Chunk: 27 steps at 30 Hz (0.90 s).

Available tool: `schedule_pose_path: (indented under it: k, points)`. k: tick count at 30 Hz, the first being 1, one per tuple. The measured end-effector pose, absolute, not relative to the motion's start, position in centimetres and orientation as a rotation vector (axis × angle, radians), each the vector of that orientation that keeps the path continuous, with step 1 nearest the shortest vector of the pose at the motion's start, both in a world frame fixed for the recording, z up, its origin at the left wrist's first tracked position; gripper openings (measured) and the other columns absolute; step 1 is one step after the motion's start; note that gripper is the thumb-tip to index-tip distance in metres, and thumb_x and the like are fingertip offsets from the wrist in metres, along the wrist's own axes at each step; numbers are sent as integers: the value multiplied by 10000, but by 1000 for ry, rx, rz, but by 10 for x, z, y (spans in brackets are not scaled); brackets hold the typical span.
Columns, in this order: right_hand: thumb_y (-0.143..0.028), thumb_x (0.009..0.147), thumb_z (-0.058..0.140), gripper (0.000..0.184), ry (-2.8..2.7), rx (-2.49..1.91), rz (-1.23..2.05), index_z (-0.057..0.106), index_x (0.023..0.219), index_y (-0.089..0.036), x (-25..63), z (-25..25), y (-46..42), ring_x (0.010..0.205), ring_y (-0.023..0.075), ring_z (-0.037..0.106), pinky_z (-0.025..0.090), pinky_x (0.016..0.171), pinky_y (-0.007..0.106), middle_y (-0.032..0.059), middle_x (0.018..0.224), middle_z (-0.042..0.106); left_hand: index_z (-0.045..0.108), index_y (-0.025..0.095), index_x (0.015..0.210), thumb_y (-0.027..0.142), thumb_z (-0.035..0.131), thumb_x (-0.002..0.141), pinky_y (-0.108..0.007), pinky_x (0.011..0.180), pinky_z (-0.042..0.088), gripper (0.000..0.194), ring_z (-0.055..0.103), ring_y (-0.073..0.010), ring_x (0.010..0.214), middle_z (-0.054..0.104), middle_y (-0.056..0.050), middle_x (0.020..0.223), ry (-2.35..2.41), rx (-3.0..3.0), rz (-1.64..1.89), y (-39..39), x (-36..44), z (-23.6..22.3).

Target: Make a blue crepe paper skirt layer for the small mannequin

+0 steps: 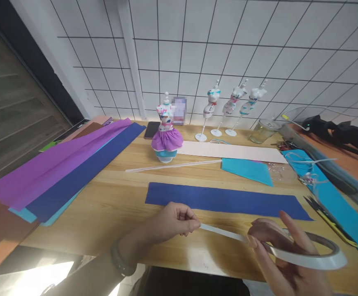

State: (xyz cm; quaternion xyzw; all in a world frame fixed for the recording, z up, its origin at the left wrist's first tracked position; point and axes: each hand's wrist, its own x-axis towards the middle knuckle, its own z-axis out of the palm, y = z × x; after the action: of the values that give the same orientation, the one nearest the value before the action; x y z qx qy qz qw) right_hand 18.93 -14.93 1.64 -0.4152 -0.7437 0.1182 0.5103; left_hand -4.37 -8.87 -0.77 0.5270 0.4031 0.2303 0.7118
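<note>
My left hand (177,222) pinches the free end of a narrow white tape between thumb and fingertips. From there the strip runs taut to the tape roll (316,259), which my right hand (285,246) grips with some fingers through its ring. Both hands are just above the table's near edge. Beyond them a long dark blue strip (225,200) lies flat, apart from the tape. Farther back stands a small dress form (166,119) wearing a gathered purple skirt (167,139) over a light blue layer.
Purple and blue sheets (64,164) are stacked at left. Behind are three small dress forms (212,100), a white strip (231,151), a turquoise piece (247,170) and a glass jar (264,130). Black-and-yellow scissors (330,222) lie at right beside a blue strip (345,218).
</note>
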Motion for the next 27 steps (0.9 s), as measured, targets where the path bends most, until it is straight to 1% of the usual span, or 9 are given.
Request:
schedule_pose_path:
  k: [6, 9, 13, 15, 16, 19, 21, 24, 27]
  points:
    - [-179, 830, 581, 629, -2186, -1182, -255, 315, 1398, -148, 185, -6, -139, 629, 221, 622, 479, 595, 350, 37, 678, 652, 559, 162, 751, 476, 591, 749, -221, 566, 319, 316, 427, -90, 592, 491, 44, 637, 1113, 1229, 479, -106, -71, -3]
    - [-227, 843, 564, 562, -2229, -1202, -360, 365, 1352, -95, 174, -11, -137, 595, 219, 608, 444, 563, 338, 41, 640, 634, 550, 178, 742, 475, 546, 776, -222, 547, 276, 299, 394, -97, 596, 446, 56, 626, 1273, 1296, 438, -117, -88, 3]
    - [-228, 843, 556, 334, -2258, -1099, -384, 528, 1149, -95, 157, -2, -132, 569, 194, 585, 406, 563, 327, 54, 660, 643, 553, 178, 729, 461, 525, 781, -235, 568, 282, 289, 408, -113, 612, 451, 52, 623, 1414, 1314, 415, -122, -112, 7]
    - [-177, 848, 523, 156, -2293, -1020, -367, 577, 987, -132, 147, 2, -128, 558, 173, 579, 410, 597, 331, 46, 677, 657, 560, 177, 724, 458, 532, 771, -242, 593, 302, 287, 432, -124, 638, 478, 43, 643, 1446, 1308, 441, -119, -123, 5]
    - [-148, 850, 497, 120, -2307, -995, -356, 580, 937, -145, 142, 3, -126, 569, 167, 587, 421, 636, 340, 41, 691, 666, 562, 176, 719, 457, 538, 766, -246, 605, 313, 286, 444, -130, 650, 490, 38, 652, 1459, 1310, 465, -117, -128, 2]
    - [-88, 847, 432, 187, -2317, -972, -295, 579, 946, -149, 128, -2, -120, 658, 171, 626, 432, 810, 401, 48, 764, 688, 565, 168, 689, 435, 566, 745, -250, 624, 336, 272, 467, -137, 666, 505, 30, 653, 1459, 1350, 570, -104, -138, -3]
    - [-79, 845, 427, 223, -2310, -990, -241, 575, 1000, -141, 120, -8, -117, 701, 181, 629, 420, 866, 445, 62, 806, 684, 572, 158, 664, 406, 596, 718, -249, 614, 341, 256, 467, -136, 656, 503, 24, 641, 1445, 1398, 639, -93, -142, -5]
    - [-84, 854, 436, 211, -2292, -1058, -200, 577, 998, -147, 114, -17, -111, 756, 195, 616, 424, 871, 459, 78, 850, 668, 586, 143, 646, 392, 611, 693, -246, 580, 339, 254, 467, -129, 616, 516, 16, 610, 1436, 1384, 634, -75, -148, -3]
    - [-165, 882, 451, 157, -2257, -1141, -167, 587, 959, -156, 110, -20, -104, 771, 221, 594, 454, 786, 433, 87, 846, 654, 592, 136, 614, 391, 623, 660, -240, 540, 324, 261, 452, -119, 571, 513, 19, 572, 1472, 1365, 557, -61, -154, -1]
